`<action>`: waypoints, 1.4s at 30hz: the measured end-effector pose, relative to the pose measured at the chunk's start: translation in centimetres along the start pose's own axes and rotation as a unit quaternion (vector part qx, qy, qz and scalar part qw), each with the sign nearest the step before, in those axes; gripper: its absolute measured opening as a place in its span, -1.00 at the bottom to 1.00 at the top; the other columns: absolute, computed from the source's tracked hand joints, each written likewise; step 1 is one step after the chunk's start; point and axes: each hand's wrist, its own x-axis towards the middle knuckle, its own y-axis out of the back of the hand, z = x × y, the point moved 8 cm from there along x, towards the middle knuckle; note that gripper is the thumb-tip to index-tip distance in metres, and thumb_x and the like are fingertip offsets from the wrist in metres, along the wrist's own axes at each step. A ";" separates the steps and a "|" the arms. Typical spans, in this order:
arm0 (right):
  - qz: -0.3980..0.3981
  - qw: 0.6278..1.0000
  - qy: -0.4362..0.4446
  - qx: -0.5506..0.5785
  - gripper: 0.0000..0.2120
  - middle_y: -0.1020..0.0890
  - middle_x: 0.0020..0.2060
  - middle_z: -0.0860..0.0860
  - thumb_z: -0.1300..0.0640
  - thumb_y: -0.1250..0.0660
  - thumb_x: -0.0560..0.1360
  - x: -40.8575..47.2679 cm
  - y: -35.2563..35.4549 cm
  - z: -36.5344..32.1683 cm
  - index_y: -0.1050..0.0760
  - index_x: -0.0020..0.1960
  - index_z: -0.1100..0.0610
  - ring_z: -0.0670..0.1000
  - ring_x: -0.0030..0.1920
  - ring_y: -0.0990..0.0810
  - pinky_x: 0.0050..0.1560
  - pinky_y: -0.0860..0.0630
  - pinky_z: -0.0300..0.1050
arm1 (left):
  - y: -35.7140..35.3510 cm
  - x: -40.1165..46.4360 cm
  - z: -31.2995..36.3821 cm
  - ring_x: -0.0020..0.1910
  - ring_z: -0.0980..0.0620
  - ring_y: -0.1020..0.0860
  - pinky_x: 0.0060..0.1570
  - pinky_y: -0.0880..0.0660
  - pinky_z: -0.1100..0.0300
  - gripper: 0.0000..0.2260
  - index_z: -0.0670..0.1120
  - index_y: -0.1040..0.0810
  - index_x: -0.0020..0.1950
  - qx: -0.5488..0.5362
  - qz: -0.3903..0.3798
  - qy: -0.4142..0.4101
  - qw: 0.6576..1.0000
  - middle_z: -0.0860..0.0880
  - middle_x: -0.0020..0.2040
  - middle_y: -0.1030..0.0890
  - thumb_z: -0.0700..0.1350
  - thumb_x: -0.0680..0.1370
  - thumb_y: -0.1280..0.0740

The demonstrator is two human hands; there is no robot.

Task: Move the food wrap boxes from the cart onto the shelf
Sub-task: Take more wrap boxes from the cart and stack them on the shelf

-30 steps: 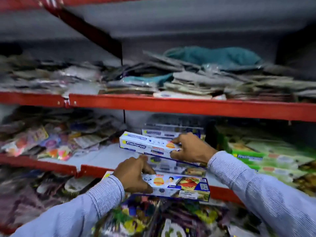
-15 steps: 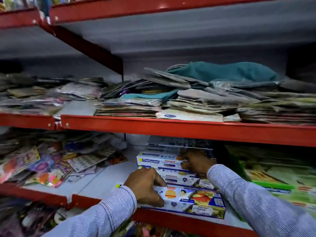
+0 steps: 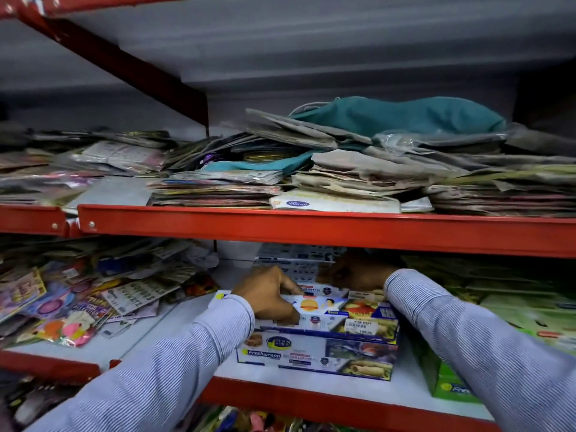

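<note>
Food wrap boxes [image 3: 318, 353] sit stacked on the shelf [image 3: 311, 397] at lower centre, left hand [image 3: 268, 296] clamped on the top one, right hand [image 3: 358, 271] behind, grip unclear; cart unseen.

held box [image 3: 327, 310] now stacked, right hand [image 3: 358, 272] reaching deeper

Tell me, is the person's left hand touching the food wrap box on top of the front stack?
Touching. The head view shows the left hand resting on the top food wrap box, fingers curled over its near edge.

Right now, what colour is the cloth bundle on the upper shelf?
Teal green, lying atop the paper stacks; the cloth bundle shows best in the head view.
</note>
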 end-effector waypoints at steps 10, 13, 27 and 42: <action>0.054 0.998 0.008 0.013 -0.70 -0.70 0.11 0.14 0.05 -0.21 0.64 -3.1 0.3 1.9 -0.64 0.17 0.17 0.07 0.01 -0.62 -0.11 -0.38 -0.16 | -1.6 4.0 0.8 0.15 -0.04 -0.60 0.14 -0.56 0.12 -0.58 0.02 -0.67 0.16 0.001 0.052 -0.043 0.998 0.03 0.22 -0.64 -0.01 0.31 -0.57; 0.076 0.994 0.019 0.074 -0.72 -0.71 0.04 0.08 0.03 -0.26 0.61 -3.7 -1.0 2.1 -0.66 0.16 0.14 0.07 0.01 -0.64 -0.01 -0.47 -0.16 | -1.1 3.1 1.5 0.06 -0.07 -0.53 0.05 -0.52 0.08 -0.60 0.07 -0.69 0.11 0.067 0.128 -0.095 0.985 0.00 0.07 -0.61 0.09 0.29 -0.52; 0.122 0.988 0.015 0.097 -0.54 -0.60 0.34 0.03 -0.14 -0.28 0.57 -5.0 -3.0 2.2 -0.46 0.41 0.03 0.08 0.31 -0.58 0.33 -0.52 0.01 | -3.1 1.2 0.4 0.31 -0.01 -0.47 0.36 -0.40 0.03 -0.63 0.11 -0.56 0.31 0.057 0.181 -0.177 0.966 0.03 0.34 -0.55 0.04 0.50 -0.31; 0.402 0.899 -0.030 -0.170 -0.34 -0.14 0.60 0.06 -0.18 -0.14 0.59 -5.4 -8.4 0.5 -0.17 0.58 0.12 0.12 0.60 -0.12 0.49 -0.09 0.43 | -7.9 1.1 -2.5 0.57 -0.27 0.03 0.42 -0.02 -0.46 -0.42 -0.09 -0.04 0.59 0.297 0.288 -0.164 0.896 -0.25 0.59 -0.07 0.16 0.64 0.00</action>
